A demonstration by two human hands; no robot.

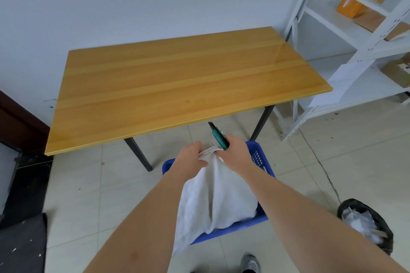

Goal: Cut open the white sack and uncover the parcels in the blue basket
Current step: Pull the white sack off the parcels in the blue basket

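Where hands point(213, 153) meet: white sack point(213, 197) neck.

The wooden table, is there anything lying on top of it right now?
No, the wooden table shows only its bare top; the white sack sits in the blue basket on the floor in front of it.

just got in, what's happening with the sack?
A person stands over the blue basket on the floor in front of the wooden table. The left hand grips the bunched top of the white sack, which sits in the basket. The right hand holds a green utility knife at the sack's neck. No parcels are visible yet.
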